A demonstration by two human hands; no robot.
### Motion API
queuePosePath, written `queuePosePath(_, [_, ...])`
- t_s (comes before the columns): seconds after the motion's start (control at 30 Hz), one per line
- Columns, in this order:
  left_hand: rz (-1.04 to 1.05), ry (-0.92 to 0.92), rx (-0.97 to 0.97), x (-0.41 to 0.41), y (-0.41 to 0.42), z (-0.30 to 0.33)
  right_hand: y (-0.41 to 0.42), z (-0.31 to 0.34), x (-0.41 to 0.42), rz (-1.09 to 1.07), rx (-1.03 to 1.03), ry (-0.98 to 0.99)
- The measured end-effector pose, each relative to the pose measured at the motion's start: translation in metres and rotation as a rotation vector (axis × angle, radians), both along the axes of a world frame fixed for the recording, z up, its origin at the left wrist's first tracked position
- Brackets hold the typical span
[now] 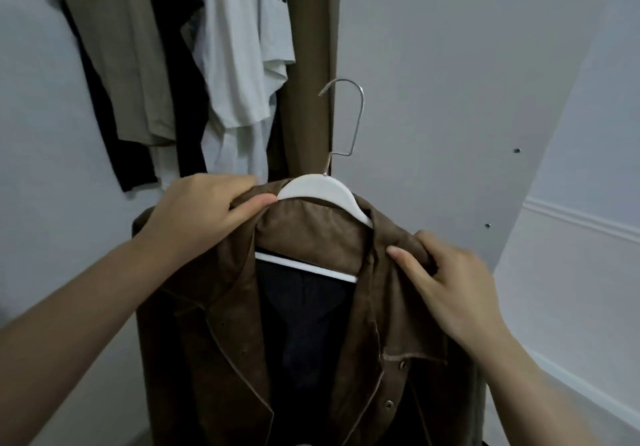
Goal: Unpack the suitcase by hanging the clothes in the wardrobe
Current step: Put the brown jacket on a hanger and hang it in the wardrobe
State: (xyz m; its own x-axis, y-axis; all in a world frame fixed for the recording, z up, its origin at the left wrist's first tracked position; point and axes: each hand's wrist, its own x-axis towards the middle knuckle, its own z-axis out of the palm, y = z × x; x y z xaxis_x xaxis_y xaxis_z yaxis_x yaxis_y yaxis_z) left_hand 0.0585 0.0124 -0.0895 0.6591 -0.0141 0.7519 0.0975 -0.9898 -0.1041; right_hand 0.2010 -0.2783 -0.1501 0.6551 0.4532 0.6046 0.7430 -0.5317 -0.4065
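Note:
A brown jacket point(214, 314) with metal snaps hangs on a white hanger point(322, 191) in the middle of the view. The hanger's metal hook point(353, 116) points up, free of any rail. My left hand point(204, 210) pinches the jacket's left collar beside the hanger's neck. My right hand point(446, 272) grips the fabric at the right shoulder. Inside the open jacket front a dark lining or garment point(304, 328) shows. The suitcase is out of view.
Hung clothes fill the upper left: a beige garment point(121, 57), a black one point(176, 64), white shirts point(242, 57) and a long brown one point(308, 64). A white panel point(450, 82) with small holes stands at right, a wall with moulding point(581, 220) beyond it.

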Motion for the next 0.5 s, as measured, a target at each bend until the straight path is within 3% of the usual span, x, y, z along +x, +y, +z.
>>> queuePosePath(0.5, [0.227,-0.09,-0.043,-0.04,0.099,0.057,0.157,0.076,0.049,0.262,0.031,-0.273])
